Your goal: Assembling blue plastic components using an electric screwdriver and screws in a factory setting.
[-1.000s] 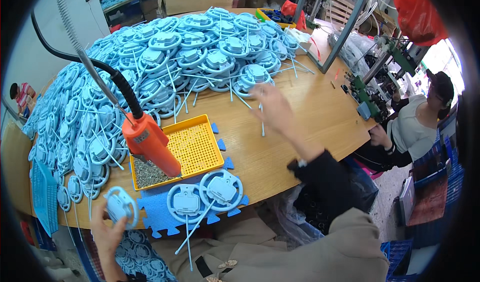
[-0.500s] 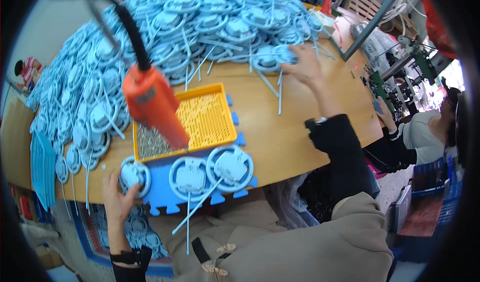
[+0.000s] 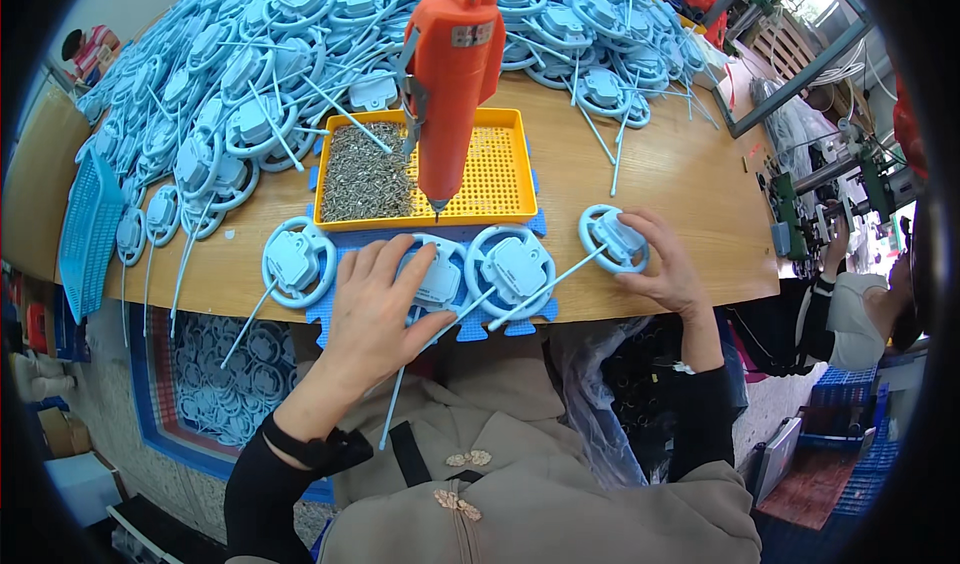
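Note:
My right hand pinches the right rim of a light blue ring-shaped plastic part, which has a raised centre and a thin stick. My left hand is spread, thumb and fingers apart, over the left side of a similar ring part; whether it touches is unclear. Another ring part lies just right of that one, and one more lies to the left of my left hand. A blue foam mat shows under the middle parts. Above hangs an orange electric screwdriver, tip down.
A yellow tray with small metal screws stands behind the mat. A large heap of ring parts fills the table's far side. A blue basket stands at left. Another person works at right beside a metal machine.
My right hand has brought a ring part from the heap's edge toward me. My left hand has left the leftmost part and moved right. The view has shifted; the screwdriver now hangs more upright.

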Tool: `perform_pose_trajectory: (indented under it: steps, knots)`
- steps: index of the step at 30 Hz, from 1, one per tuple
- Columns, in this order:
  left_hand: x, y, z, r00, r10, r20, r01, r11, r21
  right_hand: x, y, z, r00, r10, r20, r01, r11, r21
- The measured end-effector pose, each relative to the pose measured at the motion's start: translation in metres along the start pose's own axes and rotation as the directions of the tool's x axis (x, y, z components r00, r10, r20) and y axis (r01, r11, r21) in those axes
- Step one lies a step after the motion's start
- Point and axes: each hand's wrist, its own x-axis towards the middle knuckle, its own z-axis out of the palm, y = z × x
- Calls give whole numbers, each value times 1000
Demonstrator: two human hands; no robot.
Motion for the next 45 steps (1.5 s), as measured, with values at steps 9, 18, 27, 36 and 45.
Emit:
perform_pose_trajectory:
  steps: [9, 18, 27, 36, 45]
  knots:
    - [5, -18, -11, 997, -28, 67, 27, 1000, 15, 11, 1, 16, 1000, 18, -2, -18, 998, -63]
    - [2, -2, -20, 1000, 14, 23, -16, 999, 46, 24, 6, 8, 997, 5, 75, 0, 998, -58]
    - [50, 51, 41, 997, 44, 64, -44, 999, 0, 113, -82, 8, 987, -141, -78, 161, 885, 437]
    - [32, 36, 29, 991, -128, -44, 132, 988, 82, 170, -145, 45, 933, -354, 64, 109, 447, 888]
    - [27, 19, 32, 981, -192, -43, 192, 981, 0, 160, -123, 23, 993, -106, -49, 91, 438, 894]
